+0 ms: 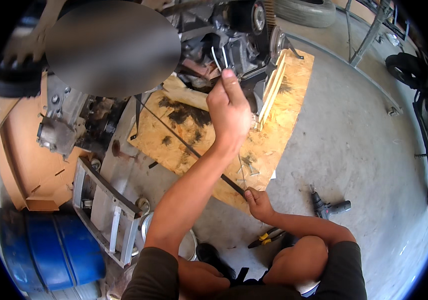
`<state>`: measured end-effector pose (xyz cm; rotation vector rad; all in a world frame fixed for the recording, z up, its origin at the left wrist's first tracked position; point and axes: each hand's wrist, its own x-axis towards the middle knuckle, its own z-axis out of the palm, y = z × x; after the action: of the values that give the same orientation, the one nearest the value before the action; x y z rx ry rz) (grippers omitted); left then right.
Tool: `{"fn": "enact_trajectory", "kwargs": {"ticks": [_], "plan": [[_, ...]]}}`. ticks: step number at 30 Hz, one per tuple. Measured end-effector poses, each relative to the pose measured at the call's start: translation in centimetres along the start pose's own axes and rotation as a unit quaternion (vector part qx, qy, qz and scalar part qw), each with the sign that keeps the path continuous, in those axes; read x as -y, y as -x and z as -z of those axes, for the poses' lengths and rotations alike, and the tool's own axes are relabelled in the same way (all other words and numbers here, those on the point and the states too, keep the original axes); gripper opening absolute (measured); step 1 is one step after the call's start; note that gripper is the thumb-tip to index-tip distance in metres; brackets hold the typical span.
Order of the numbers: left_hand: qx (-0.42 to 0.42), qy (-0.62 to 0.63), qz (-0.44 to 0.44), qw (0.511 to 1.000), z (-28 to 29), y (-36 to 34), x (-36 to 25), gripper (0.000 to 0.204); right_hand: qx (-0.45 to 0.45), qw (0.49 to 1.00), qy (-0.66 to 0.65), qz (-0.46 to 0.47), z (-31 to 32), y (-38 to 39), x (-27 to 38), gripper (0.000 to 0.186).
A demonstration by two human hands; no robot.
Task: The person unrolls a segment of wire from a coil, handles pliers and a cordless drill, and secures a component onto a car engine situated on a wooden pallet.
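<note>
My left hand (229, 110) is closed in a fist, thumb uppermost, in front of an engine (244, 55). Just above the thumb rise two thin white strips (225, 57), whose lower ends meet my fingers. Lower and to the right, my right hand (260, 204) is closed around the near end of a black strap (181, 142). That strap runs diagonally under my left forearm, over a stained wooden board (294, 100) beneath the engine. A thin wire-like piece also reaches the right fingers. Several screws (251, 167) lie on the board near that hand.
A cordless drill (324, 205) and yellow-handled pliers (266, 237) lie on the concrete floor by my right knee. On the left are a blue barrel (54, 250), a metal frame (106, 210) and cardboard (39, 155). Another person's hand (29, 45) shows at upper left. A tire (306, 12) lies behind.
</note>
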<state>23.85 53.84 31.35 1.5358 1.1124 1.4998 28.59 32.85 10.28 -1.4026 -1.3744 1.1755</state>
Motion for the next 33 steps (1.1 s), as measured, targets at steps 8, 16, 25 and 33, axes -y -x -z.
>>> {"fn": "enact_trajectory", "kwargs": {"ticks": [8, 16, 25, 33], "plan": [[0.008, 0.118, 0.078, 0.990, -0.5, 0.4, -0.2, 0.052, -0.041, 0.999, 0.033, 0.000, 0.2, -1.5, -1.3, 0.037], [-0.001, 0.052, -0.013, 0.999, -0.4, 1.0, 1.5, 0.055, -0.048, 0.998, -0.007, -0.035, -0.8, -1.8, -1.3, 0.038], [-0.014, 0.023, -0.032, 0.999, 0.3, 1.4, 1.5, 0.056, -0.022, 1.000, 0.006, -0.020, -0.7, -0.8, -1.0, 0.040], [0.007, 0.035, -0.019, 0.999, 0.3, 1.4, 2.4, 0.054, -0.028, 0.999, -0.029, -0.032, -1.4, -0.9, -2.7, 0.040]]}}
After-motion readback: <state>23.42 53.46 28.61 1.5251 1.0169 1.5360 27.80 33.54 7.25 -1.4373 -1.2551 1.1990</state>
